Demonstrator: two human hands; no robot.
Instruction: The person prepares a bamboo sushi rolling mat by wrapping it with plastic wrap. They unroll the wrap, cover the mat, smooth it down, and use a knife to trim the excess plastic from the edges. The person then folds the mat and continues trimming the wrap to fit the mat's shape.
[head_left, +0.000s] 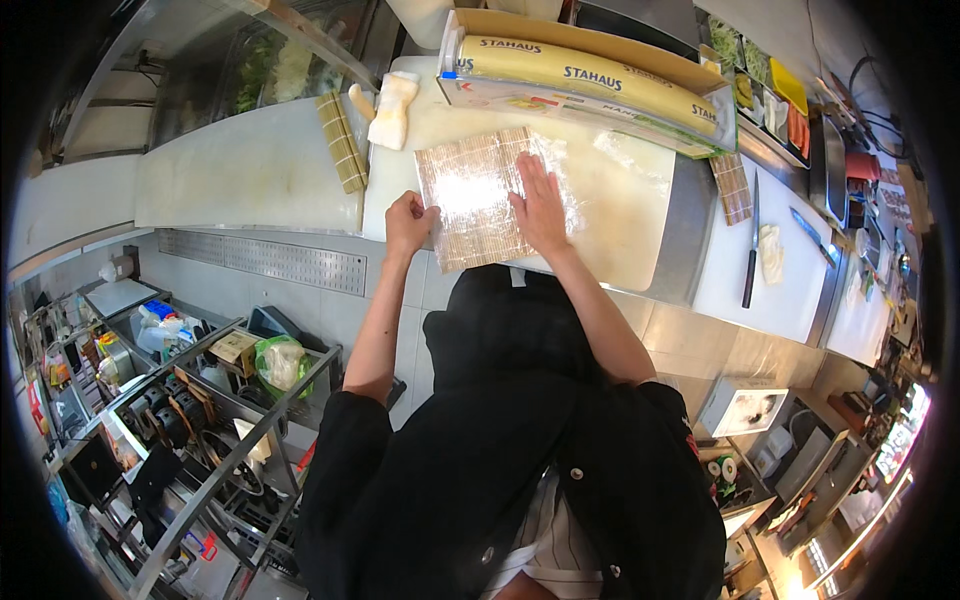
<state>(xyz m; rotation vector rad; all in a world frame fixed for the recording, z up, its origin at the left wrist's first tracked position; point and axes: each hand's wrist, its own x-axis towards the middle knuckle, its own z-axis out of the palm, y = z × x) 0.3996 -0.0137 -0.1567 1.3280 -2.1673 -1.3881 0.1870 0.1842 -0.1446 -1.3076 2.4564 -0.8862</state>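
Observation:
A bamboo sushi rolling mat (480, 225) covered in clear plastic film lies on a white cutting board (622, 225) and reaches over its front edge. Strong glare sits on the film. My left hand (409, 225) pinches the mat's left edge between thumb and curled fingers. Flat on the mat's right side rests my right hand (541, 206), palm down. Crinkled film spreads out beyond it on the right. Behind the mat stands a long open carton (585, 112) holding a yellow-wrapped roll of film (592, 71).
A folded cloth (394, 109) and a rolled bamboo mat (342, 142) lie to the left. At right, a long knife (752, 240), another cloth (771, 253) and a second knife (812, 234) rest on another board (720, 277). Ingredient trays (776, 112) stand beyond. Metal shelving (225, 450) is behind me.

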